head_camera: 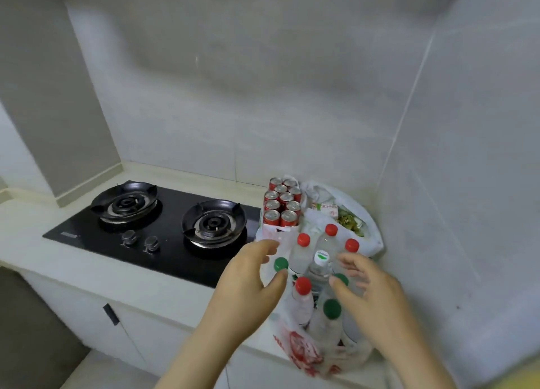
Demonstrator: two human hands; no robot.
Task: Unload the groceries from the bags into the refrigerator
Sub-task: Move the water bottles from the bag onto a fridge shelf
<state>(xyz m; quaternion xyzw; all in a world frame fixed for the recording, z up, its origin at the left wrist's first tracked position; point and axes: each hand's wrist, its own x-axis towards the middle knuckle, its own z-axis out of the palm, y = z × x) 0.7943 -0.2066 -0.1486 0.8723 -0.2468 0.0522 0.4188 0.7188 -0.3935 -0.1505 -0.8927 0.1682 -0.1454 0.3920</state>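
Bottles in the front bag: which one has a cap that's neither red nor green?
The middle bottle, between the left hand and right hand: its cap is white with green print; all the others have plain red or green caps.

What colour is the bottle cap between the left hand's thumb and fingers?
Green. It shows best in the head view, the only one: the cap sits beside the left hand.

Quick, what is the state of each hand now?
Left hand: open, fingers spread beside the bottles, holding nothing.
Right hand: open, over the bottles, holding nothing.
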